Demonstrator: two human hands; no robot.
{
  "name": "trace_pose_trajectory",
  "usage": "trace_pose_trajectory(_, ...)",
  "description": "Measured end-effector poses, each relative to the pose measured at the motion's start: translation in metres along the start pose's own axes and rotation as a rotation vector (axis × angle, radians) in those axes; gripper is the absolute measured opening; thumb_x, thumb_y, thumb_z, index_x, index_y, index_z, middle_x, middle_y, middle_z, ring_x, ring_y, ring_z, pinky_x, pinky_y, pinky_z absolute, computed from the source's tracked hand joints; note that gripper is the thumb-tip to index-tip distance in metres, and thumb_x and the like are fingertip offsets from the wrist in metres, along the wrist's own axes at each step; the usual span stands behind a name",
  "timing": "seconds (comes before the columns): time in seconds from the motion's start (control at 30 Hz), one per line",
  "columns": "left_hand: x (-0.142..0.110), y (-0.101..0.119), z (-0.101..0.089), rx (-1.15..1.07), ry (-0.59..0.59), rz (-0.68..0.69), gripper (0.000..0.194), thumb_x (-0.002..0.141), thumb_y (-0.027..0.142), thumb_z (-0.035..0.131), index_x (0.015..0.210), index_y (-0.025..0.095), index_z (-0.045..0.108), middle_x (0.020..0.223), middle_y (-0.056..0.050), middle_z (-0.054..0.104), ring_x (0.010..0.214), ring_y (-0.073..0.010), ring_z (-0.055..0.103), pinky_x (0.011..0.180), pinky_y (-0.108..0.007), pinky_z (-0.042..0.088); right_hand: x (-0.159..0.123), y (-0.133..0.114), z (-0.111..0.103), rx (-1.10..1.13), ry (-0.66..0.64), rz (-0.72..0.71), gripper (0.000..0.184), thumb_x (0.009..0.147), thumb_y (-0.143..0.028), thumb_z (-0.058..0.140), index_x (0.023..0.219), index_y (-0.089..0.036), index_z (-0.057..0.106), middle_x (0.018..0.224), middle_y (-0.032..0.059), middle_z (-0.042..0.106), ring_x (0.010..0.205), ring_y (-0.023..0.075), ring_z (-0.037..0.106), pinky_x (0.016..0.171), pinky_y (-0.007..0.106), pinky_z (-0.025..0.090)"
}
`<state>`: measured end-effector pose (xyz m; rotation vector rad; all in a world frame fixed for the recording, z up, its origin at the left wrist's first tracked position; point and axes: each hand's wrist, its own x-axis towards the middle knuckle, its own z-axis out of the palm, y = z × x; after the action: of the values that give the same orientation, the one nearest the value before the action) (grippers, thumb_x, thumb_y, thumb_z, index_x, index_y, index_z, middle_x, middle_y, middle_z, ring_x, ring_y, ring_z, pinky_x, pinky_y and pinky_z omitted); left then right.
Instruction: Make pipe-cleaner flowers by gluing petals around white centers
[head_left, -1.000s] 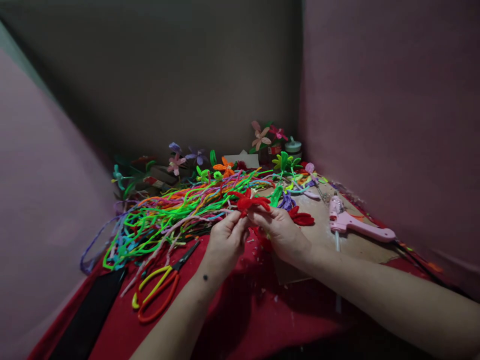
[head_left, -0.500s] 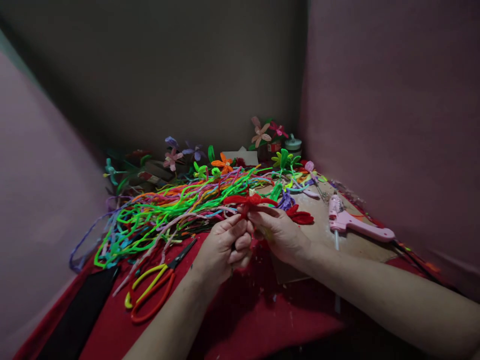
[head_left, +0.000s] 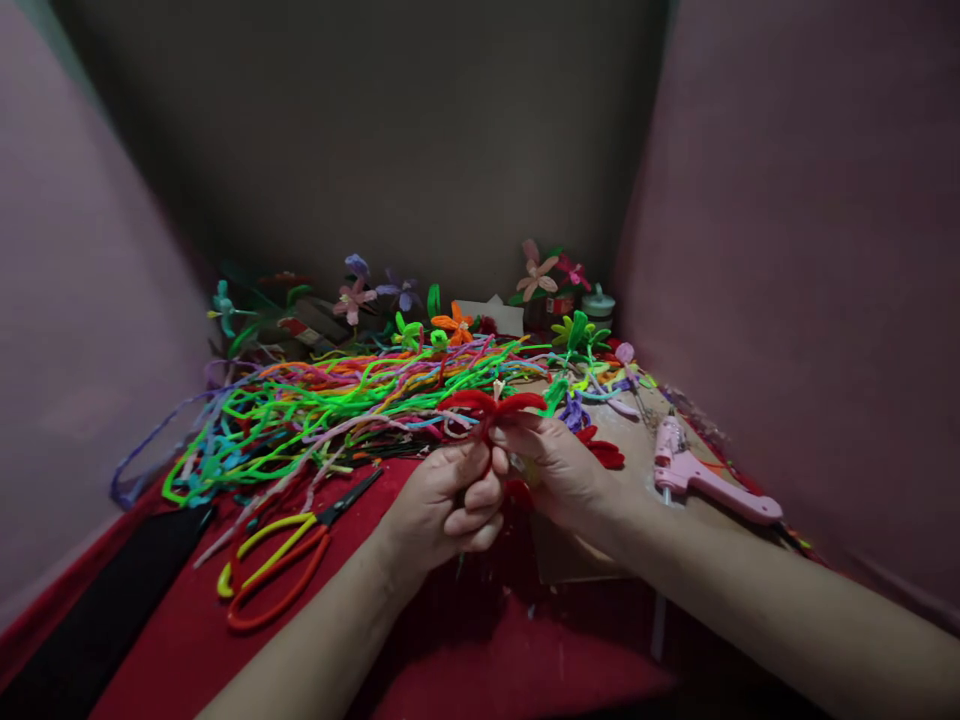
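So the left hand (head_left: 454,505) is pinching the base of a red fuzzy flower (head_left: 519,402), thumb against finger, the rest curling in. The right hand (head_left: 559,468) is pinching it too, from the other side. The flower's hovering over the table between both hands, petals spreading sideways, pale centre (head_left: 498,389) poking up. Another red petal piece (head_left: 606,452) is lying just past the right hand. Scissors (head_left: 279,590) are sitting left on red cloth (head_left: 450,665), a pink glue gun (head_left: 720,490) is resting off right, and a messy pile of fuzzy stems (head_left: 322,392) is sprawling behind.
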<state>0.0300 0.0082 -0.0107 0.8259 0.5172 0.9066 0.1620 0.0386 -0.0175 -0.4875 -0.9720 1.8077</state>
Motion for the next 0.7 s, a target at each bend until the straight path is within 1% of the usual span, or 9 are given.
trace_pose_trajectory(0.1, 0.005, -0.003, 0.001, 0.258, 0.189, 0.101, 0.021, 0.08, 0.037, 0.058, 0.079, 0.017, 0.052, 0.057, 0.006, 0.05, 0.034, -0.0036, 0.035, 0.034, -0.017, 0.032, 0.007, 0.001, -0.003, 0.008, 0.051, -0.023, 0.012, 0.066, -0.025, 0.072, 0.074, -0.017, 0.068, 0.059, -0.0027, 0.061, 0.051, 0.0096, 0.049, 0.051, 0.023, 0.037)
trace_pose_trajectory(0.2, 0.009, -0.01, 0.0, 0.623, 0.41, 0.224, 0.02, 0.076, 0.033, 0.062, 0.087, 0.018, 0.054, 0.058, 0.006, 0.05, 0.042, -0.0071, 0.043, 0.04, -0.019, 0.035, 0.009, 0.004, -0.004, 0.036, 0.074, -0.041, 0.014, 0.064, -0.025, 0.073, 0.075, -0.018, 0.069, 0.066, -0.0014, 0.065, 0.055, 0.0116, 0.052, 0.055, 0.024, 0.04)
trace_pose_trajectory(0.23, 0.009, -0.012, -0.002, 0.73, 0.457, 0.276, 0.02, 0.075, 0.032, 0.063, 0.088, 0.019, 0.055, 0.06, 0.006, 0.052, 0.046, -0.008, 0.045, 0.043, -0.02, 0.037, 0.008, 0.005, -0.005, 0.033, 0.077, -0.045, 0.014, 0.064, -0.025, 0.073, 0.075, -0.019, 0.07, 0.068, -0.001, 0.066, 0.057, 0.0121, 0.053, 0.057, 0.025, 0.041)
trace_pose_trajectory(0.3, 0.008, -0.018, -0.005, 0.889, 0.512, 0.382, 0.015, 0.076, 0.03, 0.061, 0.087, 0.019, 0.059, 0.065, 0.003, 0.056, 0.054, -0.0099, 0.049, 0.051, -0.021, 0.039, 0.006, 0.007, -0.005, 0.008, 0.091, -0.055, 0.011, 0.065, -0.026, 0.073, 0.074, -0.02, 0.07, 0.068, -0.0015, 0.066, 0.059, 0.0118, 0.053, 0.06, 0.025, 0.042)
trace_pose_trajectory(0.37, 0.006, -0.021, -0.006, 0.952, 0.538, 0.435, 0.009, 0.079, 0.028, 0.057, 0.079, 0.019, 0.06, 0.064, 0.002, 0.055, 0.055, -0.01, 0.047, 0.052, -0.021, 0.037, 0.002, 0.009, -0.006, -0.031, 0.124, -0.083, 0.009, 0.064, -0.024, 0.074, 0.07, -0.02, 0.07, 0.064, -0.0031, 0.064, 0.058, 0.0108, 0.051, 0.06, 0.024, 0.041)
trace_pose_trajectory(0.43, 0.005, -0.022, -0.005, 0.909, 0.541, 0.404, 0.014, 0.081, 0.029, 0.054, 0.071, 0.019, 0.057, 0.056, 0.004, 0.048, 0.049, -0.0087, 0.04, 0.047, -0.02, 0.033, -0.001, 0.01, -0.007, -0.069, 0.146, -0.105, 0.008, 0.063, -0.023, 0.075, 0.068, -0.021, 0.069, 0.06, -0.004, 0.062, 0.057, 0.0107, 0.05, 0.059, 0.024, 0.04)
trace_pose_trajectory(0.5, 0.005, -0.02, -0.001, 0.794, 0.513, 0.342, 0.018, 0.081, 0.032, 0.054, 0.068, 0.019, 0.055, 0.054, 0.006, 0.042, 0.047, -0.0074, 0.035, 0.044, -0.019, 0.029, -0.002, 0.009, -0.008, -0.099, 0.14, -0.118, 0.007, 0.064, -0.023, 0.075, 0.069, -0.021, 0.07, 0.06, -0.0034, 0.062, 0.059, 0.012, 0.052, 0.06, 0.025, 0.041)
trace_pose_trajectory(0.6, 0.006, -0.017, 0.005, 0.552, 0.49, 0.241, 0.02, 0.076, 0.036, 0.06, 0.069, 0.018, 0.055, 0.052, 0.007, 0.04, 0.046, -0.0061, 0.031, 0.042, -0.018, 0.024, -0.003, 0.007, -0.009, -0.101, 0.097, -0.113, 0.008, 0.065, -0.023, 0.074, 0.073, -0.022, 0.072, 0.064, -0.0019, 0.064, 0.063, 0.0135, 0.054, 0.064, 0.027, 0.043)
trace_pose_trajectory(0.7, 0.007, -0.017, 0.006, 0.352, 0.488, 0.147, 0.024, 0.071, 0.037, 0.066, 0.07, 0.017, 0.053, 0.047, 0.008, 0.039, 0.042, -0.0048, 0.029, 0.04, -0.017, 0.022, -0.002, 0.008, -0.009, -0.05, 0.076, -0.077, 0.009, 0.064, -0.022, 0.075, 0.073, -0.02, 0.073, 0.067, -0.0011, 0.064, 0.065, 0.0129, 0.054, 0.069, 0.026, 0.043)
